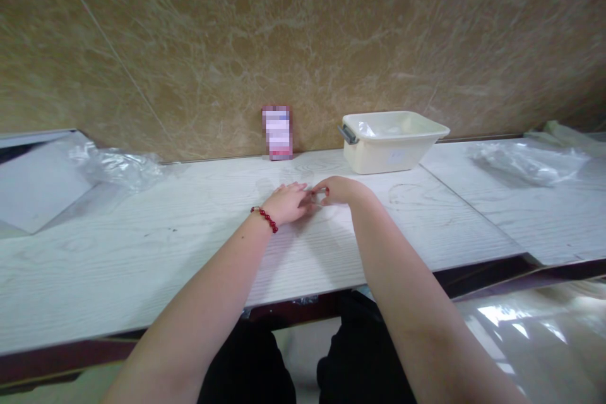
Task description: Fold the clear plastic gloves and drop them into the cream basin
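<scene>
Both of my hands meet low over the middle of the white wood-grain table (199, 252). My left hand (288, 203), with a red bead bracelet (265, 218) at its wrist, has its fingers bent inward toward the right. My right hand (335, 190) is closed in a pinch, its fingertips touching or nearly touching the left ones. Something small, thin and pale or see-through (318, 198) shows between the two hands. Its kind cannot be made out, and my fingers cover most of it.
A cream plastic bin (379, 154) with a grey handle clip and clear plastic inside stands behind my right hand. A phone-like upright panel (278, 134), blurred out, leans on the marble wall (213, 44). Clear plastic bags (123, 167) and a white sheet (42, 186) lie left; more plastic (530, 163) lies right.
</scene>
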`<state>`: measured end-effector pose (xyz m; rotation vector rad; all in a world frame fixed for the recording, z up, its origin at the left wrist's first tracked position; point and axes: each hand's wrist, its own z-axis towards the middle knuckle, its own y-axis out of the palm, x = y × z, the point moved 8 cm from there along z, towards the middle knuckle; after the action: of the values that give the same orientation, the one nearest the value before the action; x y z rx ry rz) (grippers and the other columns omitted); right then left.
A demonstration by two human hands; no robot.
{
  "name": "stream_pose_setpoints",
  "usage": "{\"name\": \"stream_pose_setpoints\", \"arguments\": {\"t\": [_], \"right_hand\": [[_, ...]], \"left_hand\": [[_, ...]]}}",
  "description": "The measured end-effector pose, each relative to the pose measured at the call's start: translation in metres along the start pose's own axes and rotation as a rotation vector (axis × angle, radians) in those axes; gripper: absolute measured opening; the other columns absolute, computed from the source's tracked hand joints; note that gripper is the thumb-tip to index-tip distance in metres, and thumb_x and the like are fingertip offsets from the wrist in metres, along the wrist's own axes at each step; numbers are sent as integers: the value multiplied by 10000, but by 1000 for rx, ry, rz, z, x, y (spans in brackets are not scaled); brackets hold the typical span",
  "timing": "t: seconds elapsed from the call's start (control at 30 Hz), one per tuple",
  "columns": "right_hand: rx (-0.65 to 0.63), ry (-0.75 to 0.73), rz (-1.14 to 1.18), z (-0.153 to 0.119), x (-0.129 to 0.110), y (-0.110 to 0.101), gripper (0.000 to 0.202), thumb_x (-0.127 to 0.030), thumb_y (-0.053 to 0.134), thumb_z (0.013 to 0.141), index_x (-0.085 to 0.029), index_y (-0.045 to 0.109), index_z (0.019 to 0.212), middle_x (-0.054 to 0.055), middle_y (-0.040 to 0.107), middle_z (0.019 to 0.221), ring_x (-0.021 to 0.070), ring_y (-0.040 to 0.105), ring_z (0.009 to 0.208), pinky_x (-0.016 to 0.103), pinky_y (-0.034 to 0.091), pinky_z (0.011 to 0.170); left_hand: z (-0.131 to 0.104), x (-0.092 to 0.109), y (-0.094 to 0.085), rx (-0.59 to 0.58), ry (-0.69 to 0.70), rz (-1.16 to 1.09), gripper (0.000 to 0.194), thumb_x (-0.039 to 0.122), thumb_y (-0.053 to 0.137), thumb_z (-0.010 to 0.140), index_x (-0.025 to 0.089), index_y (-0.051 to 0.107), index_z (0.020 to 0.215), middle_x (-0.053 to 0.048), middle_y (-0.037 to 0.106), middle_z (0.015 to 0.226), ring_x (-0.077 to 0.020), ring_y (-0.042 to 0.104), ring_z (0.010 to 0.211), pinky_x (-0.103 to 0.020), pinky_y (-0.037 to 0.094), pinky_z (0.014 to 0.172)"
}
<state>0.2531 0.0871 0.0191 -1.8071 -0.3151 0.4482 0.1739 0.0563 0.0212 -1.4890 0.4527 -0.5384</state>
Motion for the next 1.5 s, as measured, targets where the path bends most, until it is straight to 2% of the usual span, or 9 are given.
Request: {"name": "stream_pose_setpoints", "arguments": {"t": [0.07, 0.13, 0.27, 0.4, 0.7, 1.33, 1.43, 1.5], "right_hand": [[3, -7, 5, 1, 1, 1, 470, -285, 581, 643, -288, 518, 1109, 14, 599, 981, 156, 552, 830, 215, 394, 681], [6, 5, 16, 1, 3, 1, 481, -283, 587, 641, -276, 513, 1116, 18, 594, 1006, 158, 546, 859, 217, 393, 709], [2, 38, 33, 0, 6, 1, 495, -276, 601, 632, -270, 511, 1119, 15, 578, 1050, 157, 539, 896, 216, 388, 751], [-9, 63, 41, -2, 6, 0, 494, -275, 606, 633, -292, 509, 1117, 9, 581, 1037, 154, 547, 879, 214, 396, 736], [-9, 71, 44, -2, 6, 1, 481, -263, 596, 639, -286, 514, 1113, 11, 585, 1029, 151, 547, 870, 212, 400, 725], [-16, 103, 52, -4, 10, -1, 471, -266, 602, 631, -306, 524, 1094, 3, 589, 1005, 138, 557, 810, 203, 405, 680], [-20, 128, 53, -6, 11, -3, 438, -220, 579, 645, -304, 541, 1073, -2, 599, 983, 138, 561, 792, 200, 406, 663], [21, 167, 48, -7, 14, -7, 401, -166, 531, 672, -294, 558, 1051, 3, 603, 977, 141, 563, 786, 204, 405, 658]], "left_hand": [[-2, 9, 7, -91, 43, -17, 532, 537, 248, 779, 226, 415, 1177, -88, 398, 1251, -252, 357, 1127, -468, 266, 907], [-4, 9, 11, -157, 26, -31, 597, 590, 204, 761, 239, 355, 1220, -106, 359, 1278, -274, 324, 1147, -522, 229, 898], [-10, 0, 15, -257, -67, -42, 663, 648, 195, 720, 281, 279, 1265, -116, 242, 1344, -300, 202, 1214, -545, 153, 912], [-16, -9, 14, -311, -136, -61, 647, 651, 222, 711, 319, 268, 1265, -102, 204, 1362, -314, 154, 1228, -561, 128, 906], [-23, -22, 13, -329, -185, -98, 634, 693, 210, 675, 382, 342, 1212, -64, 249, 1351, -352, 192, 1205, -585, 134, 881], [-26, -25, 12, -337, -223, -132, 625, 697, 229, 665, 394, 369, 1193, -39, 253, 1352, -353, 162, 1215, -576, 102, 902], [-25, -24, 11, -324, -197, -138, 622, 699, 207, 668, 397, 381, 1184, -41, 296, 1332, -350, 179, 1211, -574, 109, 901], [-25, -23, 8, -296, -177, -141, 611, 693, 198, 676, 398, 395, 1174, -46, 337, 1309, -342, 202, 1205, -570, 119, 899]]}}
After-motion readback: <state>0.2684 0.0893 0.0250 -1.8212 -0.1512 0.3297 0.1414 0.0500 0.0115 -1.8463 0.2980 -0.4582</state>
